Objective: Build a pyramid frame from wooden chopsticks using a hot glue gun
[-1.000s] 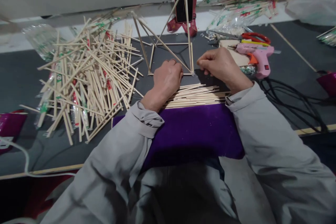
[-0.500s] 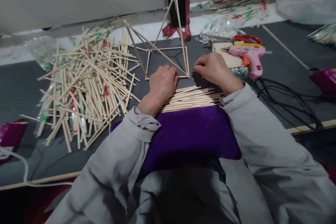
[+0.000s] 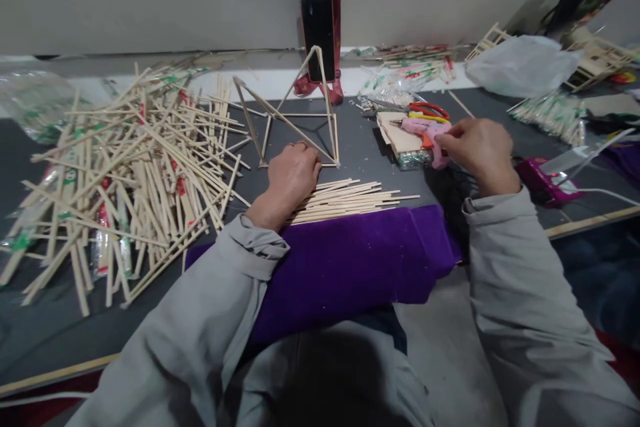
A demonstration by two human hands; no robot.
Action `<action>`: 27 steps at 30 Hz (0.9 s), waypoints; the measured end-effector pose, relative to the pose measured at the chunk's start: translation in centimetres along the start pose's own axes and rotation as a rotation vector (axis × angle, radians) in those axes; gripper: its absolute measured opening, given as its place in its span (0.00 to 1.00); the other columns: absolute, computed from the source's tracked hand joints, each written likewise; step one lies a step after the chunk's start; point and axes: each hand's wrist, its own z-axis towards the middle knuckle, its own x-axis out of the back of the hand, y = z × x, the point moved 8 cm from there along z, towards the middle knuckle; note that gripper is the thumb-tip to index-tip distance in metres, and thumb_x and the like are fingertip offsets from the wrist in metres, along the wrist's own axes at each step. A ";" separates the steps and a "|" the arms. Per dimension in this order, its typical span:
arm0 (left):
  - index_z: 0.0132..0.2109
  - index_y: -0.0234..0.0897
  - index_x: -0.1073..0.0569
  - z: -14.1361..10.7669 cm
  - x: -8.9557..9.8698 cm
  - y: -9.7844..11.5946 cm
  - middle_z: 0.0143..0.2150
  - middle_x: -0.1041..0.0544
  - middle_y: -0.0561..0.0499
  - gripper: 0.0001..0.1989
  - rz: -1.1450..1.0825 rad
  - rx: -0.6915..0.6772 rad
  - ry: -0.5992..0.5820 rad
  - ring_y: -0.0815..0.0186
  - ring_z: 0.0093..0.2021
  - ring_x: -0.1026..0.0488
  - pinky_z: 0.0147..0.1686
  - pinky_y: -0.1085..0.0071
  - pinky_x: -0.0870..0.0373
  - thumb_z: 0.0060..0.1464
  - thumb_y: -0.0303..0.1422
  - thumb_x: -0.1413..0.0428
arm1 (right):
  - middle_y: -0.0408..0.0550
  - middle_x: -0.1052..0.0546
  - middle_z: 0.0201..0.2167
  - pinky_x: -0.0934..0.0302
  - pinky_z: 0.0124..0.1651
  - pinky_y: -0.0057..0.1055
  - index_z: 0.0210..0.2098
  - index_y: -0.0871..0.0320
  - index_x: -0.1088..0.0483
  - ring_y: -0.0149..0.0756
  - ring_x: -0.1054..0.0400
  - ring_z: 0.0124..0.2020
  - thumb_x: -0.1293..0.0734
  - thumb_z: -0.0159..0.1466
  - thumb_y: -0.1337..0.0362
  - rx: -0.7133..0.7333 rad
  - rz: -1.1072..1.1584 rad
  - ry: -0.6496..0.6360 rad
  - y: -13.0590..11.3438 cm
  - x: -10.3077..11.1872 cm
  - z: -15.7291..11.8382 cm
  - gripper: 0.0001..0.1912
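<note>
My left hand (image 3: 294, 177) rests with curled fingers on the near bottom bar of a stick frame (image 3: 326, 83), which stands on the dark table. Under its wrist side lies a row of loose sticks (image 3: 350, 200), along the edge of a purple cloth (image 3: 340, 260). My right hand (image 3: 477, 147) is closed at the near end of a pink glue gun (image 3: 425, 128), its fingertips by the handle; what it pinches, if anything, is too small to tell. The gun lies on a cardboard-topped pack (image 3: 397, 137), beside red-handled scissors (image 3: 430, 109).
A large heap of sticks (image 3: 150, 173) covers the left of the table. A phone (image 3: 318, 30) stands upright behind the frame. At the right are a purple-pink box (image 3: 547, 181) with white cables, a white plastic bag (image 3: 525, 65) and wrapped sticks (image 3: 553, 115).
My right hand has moved right, from beside the frame's corner to the glue gun. My left hand stays at the frame's near bar. The view has shifted to the right.
</note>
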 end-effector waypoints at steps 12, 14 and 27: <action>0.49 0.35 0.19 0.0 0.0 -0.1 0.52 0.18 0.38 0.16 0.015 -0.034 0.051 0.47 0.54 0.23 0.39 0.58 0.28 0.72 0.34 0.51 | 0.45 0.30 0.16 0.46 0.28 0.35 0.22 0.55 0.26 0.41 0.33 0.26 0.30 0.51 0.60 -0.166 0.234 0.036 2.5 -1.5 0.4 0.06; 0.49 0.36 0.19 0.1 0.1 -0.1 0.52 0.18 0.38 0.16 -0.005 -0.035 0.055 0.47 0.54 0.23 0.40 0.58 0.28 0.72 0.34 0.51 | 0.44 0.30 0.17 0.46 0.28 0.35 0.21 0.54 0.27 0.39 0.35 0.25 0.30 0.51 0.60 -0.163 0.443 0.132 2.9 -1.0 0.1 0.06; 0.52 0.33 0.20 -0.2 0.5 0.3 0.53 0.20 0.36 0.15 0.002 -0.041 -0.004 0.48 0.54 0.24 0.45 0.59 0.27 0.71 0.32 0.51 | 0.42 0.25 0.29 0.30 0.29 0.29 0.37 0.53 0.27 0.32 0.30 0.27 0.26 0.57 0.53 -0.001 1.350 -0.295 -4.0 -1.5 -4.0 0.14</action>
